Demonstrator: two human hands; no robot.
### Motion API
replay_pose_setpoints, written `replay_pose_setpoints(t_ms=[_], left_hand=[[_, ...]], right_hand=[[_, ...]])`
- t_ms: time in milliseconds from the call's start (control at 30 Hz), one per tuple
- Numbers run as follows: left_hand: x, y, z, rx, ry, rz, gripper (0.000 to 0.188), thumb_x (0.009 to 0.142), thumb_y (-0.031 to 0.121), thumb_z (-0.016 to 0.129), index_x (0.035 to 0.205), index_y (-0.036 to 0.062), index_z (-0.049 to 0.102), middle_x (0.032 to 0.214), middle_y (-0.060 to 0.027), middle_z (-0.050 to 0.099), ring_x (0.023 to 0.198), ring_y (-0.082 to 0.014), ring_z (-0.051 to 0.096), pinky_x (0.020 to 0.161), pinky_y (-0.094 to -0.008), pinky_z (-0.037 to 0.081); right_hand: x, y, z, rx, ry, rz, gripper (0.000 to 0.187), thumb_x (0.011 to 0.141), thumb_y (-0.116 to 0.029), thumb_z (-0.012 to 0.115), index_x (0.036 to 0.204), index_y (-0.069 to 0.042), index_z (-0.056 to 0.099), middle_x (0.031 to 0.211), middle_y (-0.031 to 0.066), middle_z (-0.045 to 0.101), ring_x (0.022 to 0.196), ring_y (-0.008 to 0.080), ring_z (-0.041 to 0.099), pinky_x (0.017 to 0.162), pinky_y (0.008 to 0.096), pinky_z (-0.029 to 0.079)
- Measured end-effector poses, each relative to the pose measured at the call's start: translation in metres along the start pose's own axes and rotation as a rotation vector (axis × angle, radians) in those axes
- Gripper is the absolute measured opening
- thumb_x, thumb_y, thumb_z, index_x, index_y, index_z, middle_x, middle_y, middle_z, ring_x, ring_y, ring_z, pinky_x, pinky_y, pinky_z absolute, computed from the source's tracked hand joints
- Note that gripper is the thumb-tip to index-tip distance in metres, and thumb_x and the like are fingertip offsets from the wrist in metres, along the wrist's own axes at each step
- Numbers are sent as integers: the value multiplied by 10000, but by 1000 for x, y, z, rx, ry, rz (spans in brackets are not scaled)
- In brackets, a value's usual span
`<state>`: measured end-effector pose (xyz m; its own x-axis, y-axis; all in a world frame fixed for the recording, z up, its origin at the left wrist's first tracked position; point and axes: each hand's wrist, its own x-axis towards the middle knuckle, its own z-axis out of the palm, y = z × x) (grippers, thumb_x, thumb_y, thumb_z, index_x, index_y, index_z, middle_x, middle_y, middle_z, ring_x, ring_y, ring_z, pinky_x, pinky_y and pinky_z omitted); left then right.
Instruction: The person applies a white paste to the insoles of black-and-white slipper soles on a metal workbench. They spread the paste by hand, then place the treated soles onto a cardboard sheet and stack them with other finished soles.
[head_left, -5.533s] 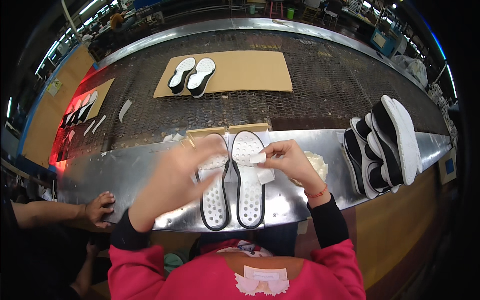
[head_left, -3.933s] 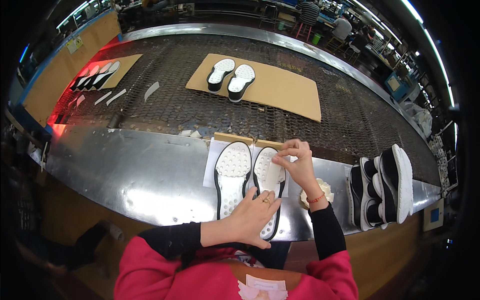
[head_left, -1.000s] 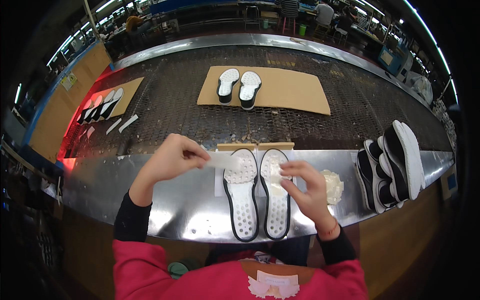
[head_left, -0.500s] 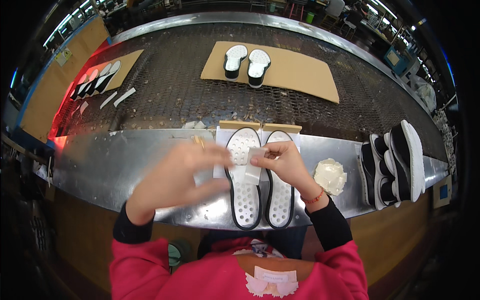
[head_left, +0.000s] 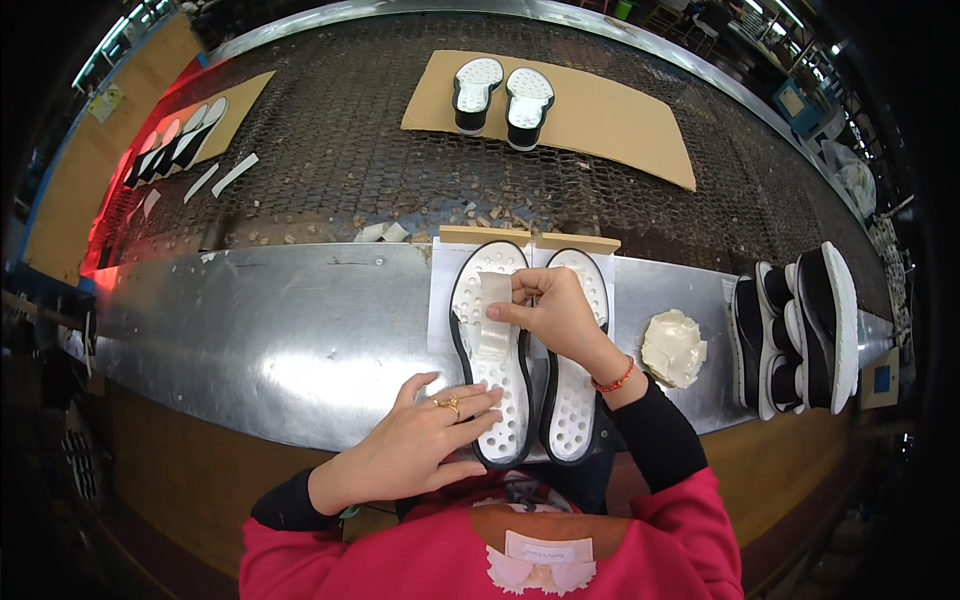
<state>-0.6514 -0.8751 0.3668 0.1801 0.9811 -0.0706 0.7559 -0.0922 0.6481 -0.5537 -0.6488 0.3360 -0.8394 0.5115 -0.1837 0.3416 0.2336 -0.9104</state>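
Two shoe soles with white dimpled tops and black rims lie side by side at the bench edge, a left sole (head_left: 509, 379) and a right sole (head_left: 571, 400). My right hand (head_left: 555, 312) pinches a pale, translucent strip (head_left: 494, 318) between thumb and fingers. The strip lies along the middle of the left sole, its upper end at my fingertips. My left hand (head_left: 432, 437) rests with fingers spread across the heel half of the left sole, holding nothing. White paper (head_left: 441, 311) shows beneath the soles, and a wooden strip (head_left: 486, 236) borders their far end.
A lumpy cream-coloured mass (head_left: 673, 349) sits right of the soles, with stacked black-and-white soles (head_left: 795, 330) farther right. Beyond the metal bench (head_left: 250, 340) runs a dark mesh belt (head_left: 330, 130). It carries a cardboard sheet (head_left: 620, 130) with two soles, more soles at far left, and loose white strips (head_left: 235, 175).
My left hand has come down from above the bench onto the left sole's heel half. My right hand has brought the strip leftward onto that sole. The view has shifted slightly.
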Motion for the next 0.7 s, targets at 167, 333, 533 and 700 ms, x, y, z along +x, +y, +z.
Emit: replay_pose_setpoints(t_ms=[167, 333, 533, 700], left_hand=[[1, 0, -4, -8, 3, -2, 498, 866, 347, 705, 1272, 81, 593, 1465, -48, 496, 1341, -216, 478, 1078, -545, 287], [5, -7, -9, -42, 18, 12, 548, 863, 380, 705, 1289, 60, 574, 1458, -117, 480, 1337, -261, 469, 1088, -534, 284], [26, -20, -2, -3, 91, 37, 867, 818, 551, 688, 1408, -24, 419, 1460, -218, 434, 1362, -322, 421, 1103, -518, 288], [26, -19, -4, 57, 50, 21, 952, 794, 626, 673, 1440, -12, 386, 1467, -212, 432, 1378, -326, 409, 1104, -542, 293]], right_hand=[[0, 1, 3, -47, 12, -41, 153, 768, -68, 796, 853, 39, 727, 673, 73, 700, 571, 77, 608, 540, 247, 485], [0, 1, 6, -61, 25, -48, 155, 759, -72, 799, 834, 41, 723, 664, 79, 696, 571, 84, 607, 544, 251, 485], [2, 6, 9, -70, 38, -128, 157, 764, -101, 799, 832, 22, 729, 645, 69, 676, 548, 87, 565, 536, 260, 467], [13, -3, 1, -50, 61, -208, 164, 786, -132, 803, 852, 6, 743, 674, 5, 650, 566, 45, 455, 516, 235, 386]])
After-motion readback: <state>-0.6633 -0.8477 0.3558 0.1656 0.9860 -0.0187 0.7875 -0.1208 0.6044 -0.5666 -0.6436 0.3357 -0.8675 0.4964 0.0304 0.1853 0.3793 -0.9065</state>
